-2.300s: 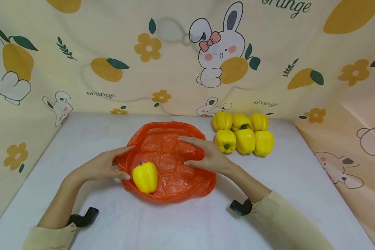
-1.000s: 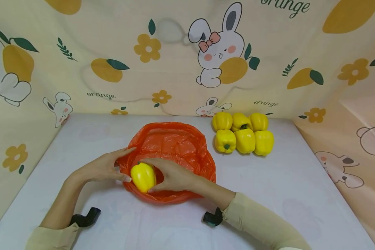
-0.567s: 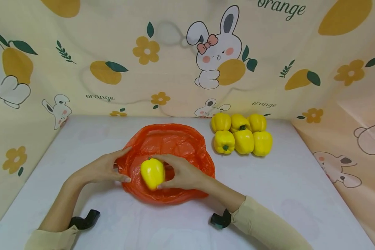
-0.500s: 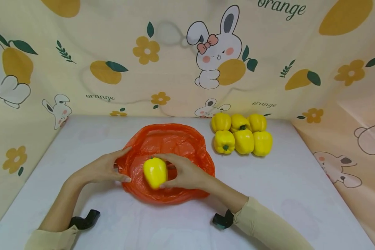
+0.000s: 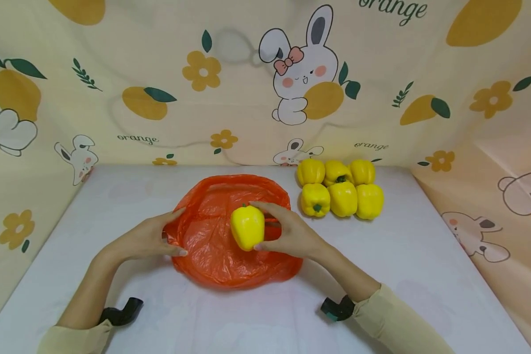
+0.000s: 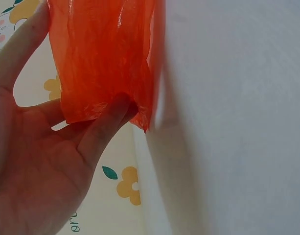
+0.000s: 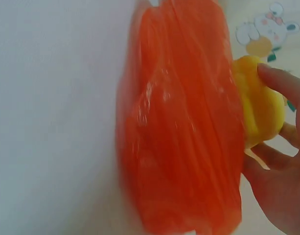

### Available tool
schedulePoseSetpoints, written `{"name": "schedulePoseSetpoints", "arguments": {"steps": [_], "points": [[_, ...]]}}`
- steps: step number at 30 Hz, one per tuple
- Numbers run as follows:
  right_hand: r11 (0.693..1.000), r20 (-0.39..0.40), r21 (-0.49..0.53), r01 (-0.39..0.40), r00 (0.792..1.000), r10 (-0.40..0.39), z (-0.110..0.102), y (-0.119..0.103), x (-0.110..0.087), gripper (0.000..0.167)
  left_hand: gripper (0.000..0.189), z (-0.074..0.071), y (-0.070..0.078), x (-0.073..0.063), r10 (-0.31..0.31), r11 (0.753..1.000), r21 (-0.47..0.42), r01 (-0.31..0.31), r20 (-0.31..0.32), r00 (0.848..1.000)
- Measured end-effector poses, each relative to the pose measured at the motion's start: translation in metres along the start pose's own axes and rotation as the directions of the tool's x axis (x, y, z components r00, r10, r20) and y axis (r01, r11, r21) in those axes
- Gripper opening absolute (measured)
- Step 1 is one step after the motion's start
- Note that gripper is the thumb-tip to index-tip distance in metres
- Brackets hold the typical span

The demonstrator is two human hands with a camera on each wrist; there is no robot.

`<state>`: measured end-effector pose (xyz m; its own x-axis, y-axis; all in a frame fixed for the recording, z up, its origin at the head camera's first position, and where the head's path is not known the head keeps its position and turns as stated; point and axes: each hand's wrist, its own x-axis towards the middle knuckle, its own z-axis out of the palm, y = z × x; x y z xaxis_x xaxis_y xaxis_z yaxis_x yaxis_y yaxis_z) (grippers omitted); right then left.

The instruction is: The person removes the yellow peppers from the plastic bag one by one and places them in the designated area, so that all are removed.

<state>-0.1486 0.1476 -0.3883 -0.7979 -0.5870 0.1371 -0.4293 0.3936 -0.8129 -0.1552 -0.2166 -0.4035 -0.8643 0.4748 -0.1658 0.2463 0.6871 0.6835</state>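
A yellow bell pepper (image 5: 248,228) with a green stem is in my right hand (image 5: 292,234), gripped between thumb and fingers at its right side. It is above the open mouth of an orange-red plastic bag (image 5: 208,260), and in the right wrist view the pepper (image 7: 257,98) shows at the bag's rim. My left hand (image 5: 148,238) holds the bag's left side. From the left wrist, the thumb of that hand (image 6: 42,166) lies on the bag's wall (image 6: 105,58), and some fingers pass out of sight behind it.
Several more yellow bell peppers (image 5: 342,199) stand in two rows at the back right of the white table (image 5: 248,319). Behind and beside the table hangs a printed cloth (image 5: 159,64) with rabbits and oranges. Each wrist carries a black mount (image 5: 123,312).
My right hand reached to the bag's left inside, gripped the pepper there and carried it up and rightward. My left hand has stayed at the bag's side. The view shifted slightly.
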Motion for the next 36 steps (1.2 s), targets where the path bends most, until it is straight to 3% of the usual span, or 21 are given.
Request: {"name": "schedulePoseSetpoints", "arguments": {"steps": [10, 20, 36], "points": [[0.999, -0.086, 0.033, -0.030, 0.996, 0.033, -0.027, 0.010, -0.022, 0.085, 0.104, -0.002, 0.003, -0.001, -0.013, 1.000, -0.021, 0.013, -0.019, 1.000], [0.994, -0.204, 0.055, -0.098, 0.973, 0.107, -0.059, 0.032, -0.056, 0.085, 0.093, 0.000, 0.002, 0.000, -0.004, 0.998, -0.065, 0.002, -0.039, 0.999], [0.986, -0.257, 0.012, -0.168, 0.952, 0.166, -0.086, 0.047, -0.094, 0.086, 0.085, -0.006, -0.003, 0.004, 0.009, 0.999, -0.032, -0.010, -0.033, 0.999]]}}
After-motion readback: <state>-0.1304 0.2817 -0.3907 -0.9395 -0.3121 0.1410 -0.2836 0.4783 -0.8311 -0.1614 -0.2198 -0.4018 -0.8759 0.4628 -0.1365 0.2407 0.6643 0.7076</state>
